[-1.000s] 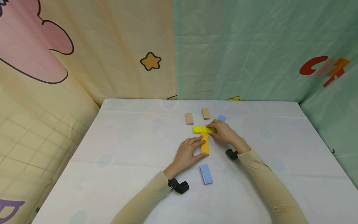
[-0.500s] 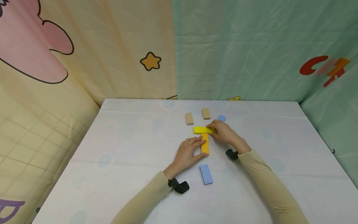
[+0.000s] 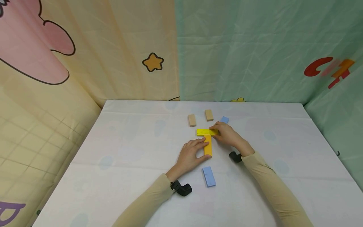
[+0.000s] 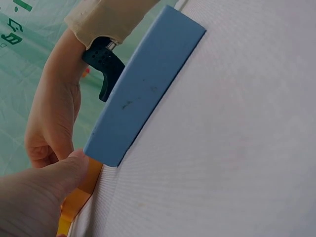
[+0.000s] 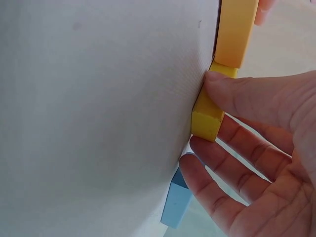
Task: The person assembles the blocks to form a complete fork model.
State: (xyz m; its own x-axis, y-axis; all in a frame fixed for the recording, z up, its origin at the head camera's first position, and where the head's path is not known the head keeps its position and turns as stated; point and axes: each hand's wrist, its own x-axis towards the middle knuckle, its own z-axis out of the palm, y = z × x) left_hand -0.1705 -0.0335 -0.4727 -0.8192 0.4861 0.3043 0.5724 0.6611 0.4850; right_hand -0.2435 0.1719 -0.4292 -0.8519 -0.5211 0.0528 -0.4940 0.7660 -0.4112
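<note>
Two long blocks meet in a T on the white table: a yellow block (image 3: 202, 132) lies crosswise at the far end of an orange block (image 3: 208, 150). My left hand (image 3: 189, 155) holds the orange block, thumb at its near end and fingertips along its far part. My right hand (image 3: 227, 134) pinches the right end of the yellow block, which it partly covers. In the right wrist view the thumb presses one side of the yellow block (image 5: 206, 121), while the orange block (image 5: 237, 37) butts against it. The left wrist view shows the orange block (image 4: 81, 195) behind the left thumb.
Nearer the body lies a blue block (image 3: 209, 177), large in the left wrist view. Beyond the T are two wooden blocks (image 3: 192, 120) and a small blue block (image 3: 225, 119), partly behind the right hand. Curtains hang behind the table (image 3: 136, 132). Both wrists carry black camera mounts.
</note>
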